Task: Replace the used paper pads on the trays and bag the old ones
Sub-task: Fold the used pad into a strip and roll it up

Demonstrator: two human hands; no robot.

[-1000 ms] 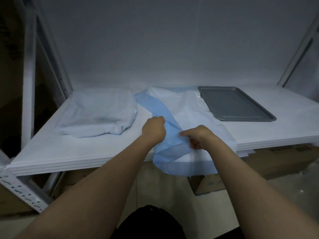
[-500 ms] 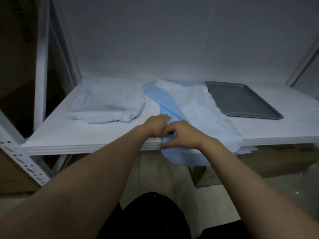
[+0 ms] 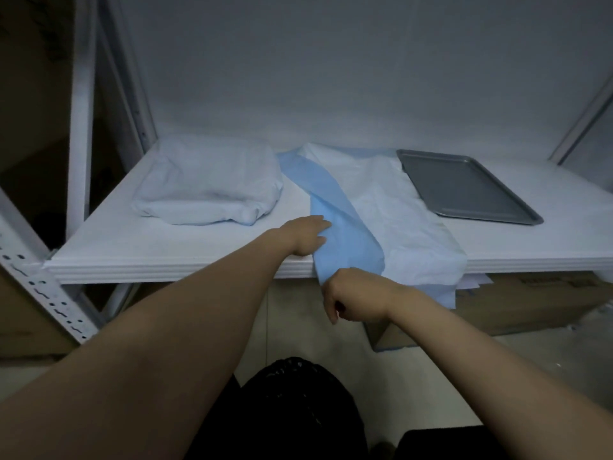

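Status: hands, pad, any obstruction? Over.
Left hand flat on blue pad. Right hand grips its hanging edge. Tray bare, beside pad. Nothing in the way.

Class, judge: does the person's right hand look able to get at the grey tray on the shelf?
Probably yes. The grey tray lies uncovered on the shelf, nothing standing between it and the right hand, but that hand grips the blue-edged pad and would need to let go first.
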